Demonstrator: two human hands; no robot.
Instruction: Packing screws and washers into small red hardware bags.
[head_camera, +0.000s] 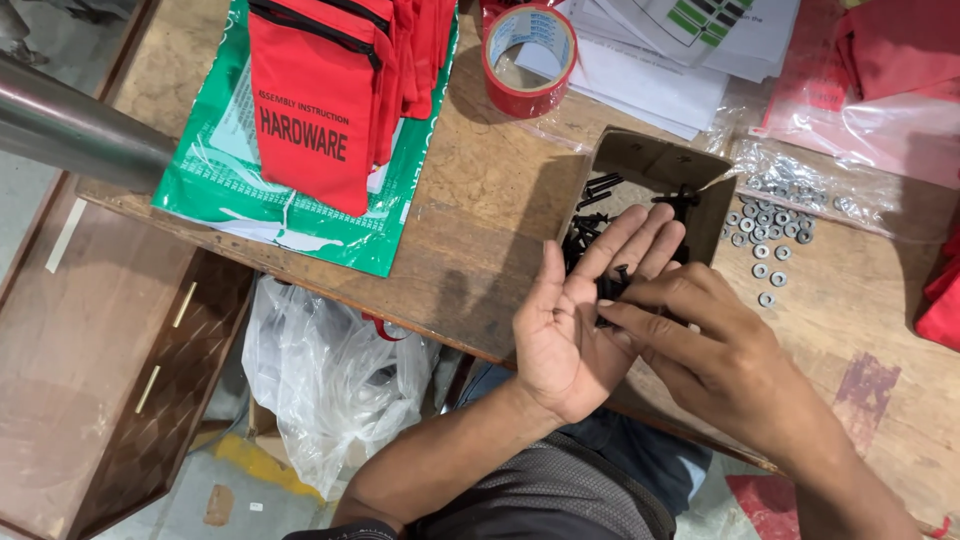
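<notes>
My left hand lies palm up over the table edge, with several black screws resting on its fingers. My right hand reaches across from the right, and its fingertips touch the screws in that palm. Just behind both hands stands an open cardboard box holding more black screws. Whether the right fingers pinch a screw is hidden.
Silver washers are scattered to the right of the box beside a clear bag of washers. Red pouches lie on a green bag at back left. Also here are a red tape roll, papers and a white plastic bag below the table.
</notes>
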